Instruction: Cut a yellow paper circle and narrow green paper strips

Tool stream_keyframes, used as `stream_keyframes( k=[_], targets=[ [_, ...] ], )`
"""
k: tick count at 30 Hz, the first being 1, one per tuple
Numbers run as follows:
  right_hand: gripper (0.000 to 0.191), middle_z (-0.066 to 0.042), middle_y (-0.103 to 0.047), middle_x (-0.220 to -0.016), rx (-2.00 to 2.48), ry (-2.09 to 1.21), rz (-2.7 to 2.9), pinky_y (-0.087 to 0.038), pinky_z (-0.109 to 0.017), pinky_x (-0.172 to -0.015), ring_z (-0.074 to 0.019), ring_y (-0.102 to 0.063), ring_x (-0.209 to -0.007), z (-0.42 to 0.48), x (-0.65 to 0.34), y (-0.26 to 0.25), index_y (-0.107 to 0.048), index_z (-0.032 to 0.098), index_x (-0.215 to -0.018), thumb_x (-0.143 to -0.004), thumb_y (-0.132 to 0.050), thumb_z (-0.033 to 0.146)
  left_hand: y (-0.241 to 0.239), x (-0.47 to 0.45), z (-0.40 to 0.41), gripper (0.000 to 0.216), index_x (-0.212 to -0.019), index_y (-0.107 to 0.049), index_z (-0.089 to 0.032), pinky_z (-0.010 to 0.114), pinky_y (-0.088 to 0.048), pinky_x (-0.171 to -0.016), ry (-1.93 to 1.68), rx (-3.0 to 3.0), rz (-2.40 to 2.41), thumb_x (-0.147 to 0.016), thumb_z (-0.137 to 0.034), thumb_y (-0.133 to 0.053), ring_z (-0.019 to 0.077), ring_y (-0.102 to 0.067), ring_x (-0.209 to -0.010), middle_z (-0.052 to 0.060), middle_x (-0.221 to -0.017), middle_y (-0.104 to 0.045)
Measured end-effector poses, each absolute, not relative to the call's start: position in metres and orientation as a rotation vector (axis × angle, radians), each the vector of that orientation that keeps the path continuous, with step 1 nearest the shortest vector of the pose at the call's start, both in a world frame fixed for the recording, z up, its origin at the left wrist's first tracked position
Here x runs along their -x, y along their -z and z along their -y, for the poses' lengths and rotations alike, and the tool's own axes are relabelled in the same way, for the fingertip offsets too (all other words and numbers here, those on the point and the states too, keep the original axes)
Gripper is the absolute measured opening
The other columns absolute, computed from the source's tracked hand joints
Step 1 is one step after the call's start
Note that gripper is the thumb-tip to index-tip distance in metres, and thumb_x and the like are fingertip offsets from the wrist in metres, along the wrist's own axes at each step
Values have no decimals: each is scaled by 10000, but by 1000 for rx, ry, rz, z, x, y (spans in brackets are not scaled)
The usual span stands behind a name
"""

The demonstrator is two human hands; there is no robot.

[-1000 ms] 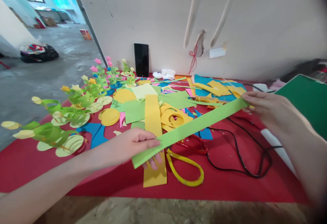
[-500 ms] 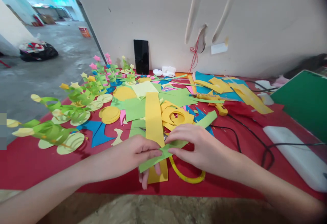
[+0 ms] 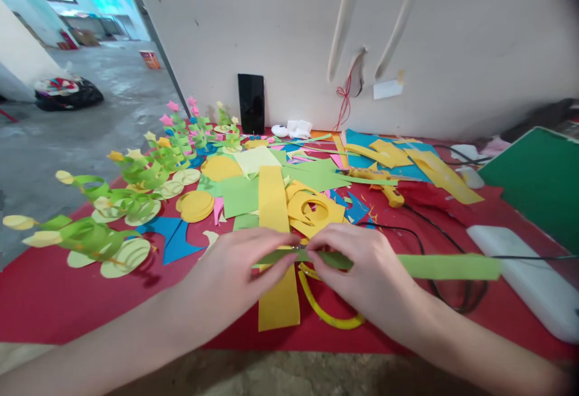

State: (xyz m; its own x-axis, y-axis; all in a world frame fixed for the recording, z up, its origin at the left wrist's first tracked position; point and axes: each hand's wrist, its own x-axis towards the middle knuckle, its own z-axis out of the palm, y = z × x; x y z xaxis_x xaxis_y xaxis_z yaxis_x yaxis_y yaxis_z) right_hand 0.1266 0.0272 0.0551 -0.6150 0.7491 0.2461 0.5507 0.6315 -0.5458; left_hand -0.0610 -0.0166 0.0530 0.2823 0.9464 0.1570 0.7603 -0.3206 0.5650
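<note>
Head view: a pale upright panel [image 3: 271,22] backs the scene, and before it spreads the red-covered desk [image 3: 54,308], strewn with coloured paper. A dark green board [image 3: 538,185] stands tilted at the far right. At the near centre are the two hands, left [image 3: 244,260] and right [image 3: 357,257], their fingertips close beside each other; on each, thumb and fingers are drawn together in a pinch on one light green paper strip [image 3: 452,267]. This strip lies crosswise in front of the person, passing above a yellow paper strip [image 3: 279,308], with its long end extending rightward beyond the right hand and overlapping, in view, a long white block [image 3: 520,275]. Along the left side runs a row of green spiral paper ornaments [image 3: 97,236] on round bases. A black phone-like slab [image 3: 252,103] leans against the panel. Right of centre lies a yellow glue gun [image 3: 391,196]; nearer, partly hidden by the right hand, is a yellow looped handle [image 3: 330,317]. Smaller items include stacked yellow discs [image 3: 196,206] and a white oval object [image 3: 279,131].
</note>
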Motion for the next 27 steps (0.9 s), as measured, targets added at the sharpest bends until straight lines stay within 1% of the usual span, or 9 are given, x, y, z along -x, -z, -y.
stream_keyframes(
  k=[3,5,8,14,17,19,23,25,27],
  targets=[
    [138,-26,-628,-687,993,-556,2378,-430,-226,-599,-133,-573,-633,-20,-120,-49,-617,168,-720,-748,-489,125,-50,52,22,195,-936,-620,-229,219,-446,-617,-688,-2236,-1487,-857,-244,-442,144,-625,-694,0,-838,-685],
    [148,-26,-630,-673,992,-535,2374,-428,-223,-592,-130,-574,-618,-17,-118,-45,-620,169,-706,-746,-483,129,-50,52,23,214,-900,-632,-199,228,-435,-573,-593,-2263,-1513,-853,-218,-424,149,-619,-633,21,-783,-686],
    [146,-17,-628,-651,1006,-483,2355,-411,-219,-569,-124,-573,-597,-15,-116,-43,-612,169,-673,-724,-486,117,-50,55,20,234,-845,-646,-164,247,-418,-551,-460,-2312,-1585,-826,-192,-414,159,-597,-587,44,-721,-676],
    [98,13,-626,-652,1109,-462,2339,-386,-215,-561,-115,-566,-590,-22,-124,-47,-587,177,-658,-690,-529,105,-45,67,6,181,-716,-646,-155,203,-378,-518,-584,-2282,-1733,-766,-187,-475,113,-549,-518,9,-624,-648],
    [89,32,-624,-650,1165,-445,2315,-378,-211,-557,-108,-560,-583,-26,-128,-46,-580,186,-651,-684,-556,107,-46,71,1,158,-696,-638,-164,189,-354,-498,-594,-2254,-1767,-742,-159,-486,92,-519,-483,-21,-589,-628],
    [91,42,-620,-648,1170,-445,2321,-376,-208,-554,-105,-558,-585,-27,-130,-43,-577,190,-650,-680,-563,105,-46,73,-2,147,-704,-636,-178,195,-351,-501,-576,-2246,-1790,-731,-150,-494,99,-527,-496,-26,-612,-636],
    [87,40,-616,-651,1161,-420,2311,-390,-210,-563,-103,-556,-586,-28,-135,-42,-582,187,-659,-682,-565,105,-44,80,-7,136,-706,-624,-165,230,-381,-533,-592,-2198,-1904,-750,-171,-495,144,-571,-544,7,-643,-653],
    [90,35,-621,-669,1137,-433,2293,-404,-211,-583,-104,-560,-602,-29,-137,-42,-590,185,-676,-686,-563,99,-44,80,-6,166,-825,-621,-162,233,-426,-605,-657,-2172,-1879,-805,-233,-471,158,-613,-656,26,-768,-679],
    [101,29,-629,-697,1091,-483,2295,-418,-209,-605,-106,-569,-627,-30,-138,-41,-599,187,-699,-696,-557,94,-43,75,-3,254,-1002,-581,-180,232,-448,-709,-706,-2161,-1746,-829,-332,-473,168,-617,-830,34,-959,-665]
  ],
)
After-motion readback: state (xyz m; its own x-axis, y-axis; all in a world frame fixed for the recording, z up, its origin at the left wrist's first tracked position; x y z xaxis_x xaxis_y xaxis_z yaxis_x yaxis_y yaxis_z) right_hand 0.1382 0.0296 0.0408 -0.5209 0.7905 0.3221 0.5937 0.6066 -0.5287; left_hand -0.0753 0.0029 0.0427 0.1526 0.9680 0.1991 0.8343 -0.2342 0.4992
